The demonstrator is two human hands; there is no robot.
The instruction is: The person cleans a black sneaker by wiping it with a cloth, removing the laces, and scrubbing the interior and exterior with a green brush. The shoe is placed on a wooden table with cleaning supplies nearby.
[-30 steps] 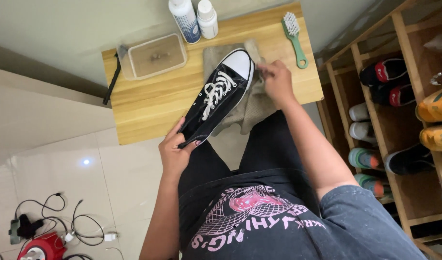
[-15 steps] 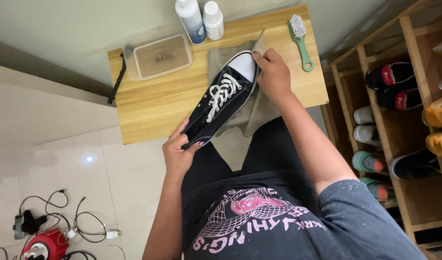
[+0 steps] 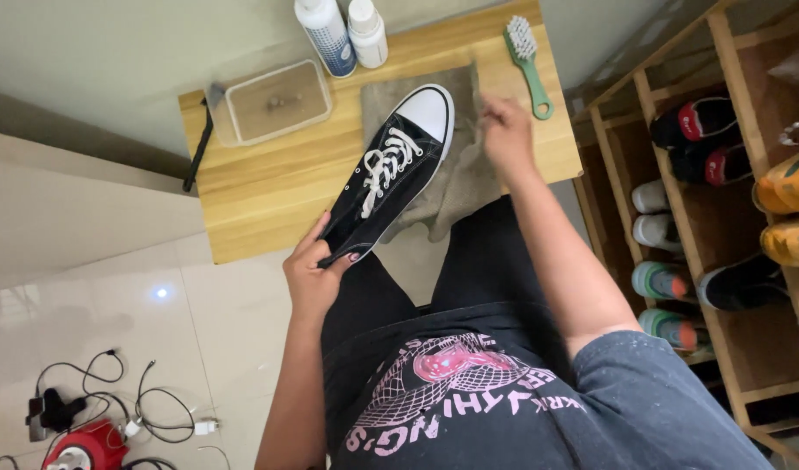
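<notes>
Left hand (image 3: 315, 277) grips the heel of a black sneaker (image 3: 391, 170), fingers (image 3: 351, 258) pinching its collar. Sneaker lies toe-away on a grey cloth (image 3: 464, 178) on the wooden worktop (image 3: 269, 183). Right hand (image 3: 506, 135) over the cloth beside the toe, blurred; fingers' state unclear. Beyond: green brush (image 3: 527, 57), two bottles (image 3: 343, 33).

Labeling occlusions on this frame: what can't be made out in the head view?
- Right hand: motion-blurred; whether it touches the cloth is unclear.
- Left hand: its grip on the shoe heel partly hidden by the shoe.
- Bottles: tops cut off by the top edge.
- Plastic box: contents too small.
- Shoe rack: cut off by the right edge.
</notes>
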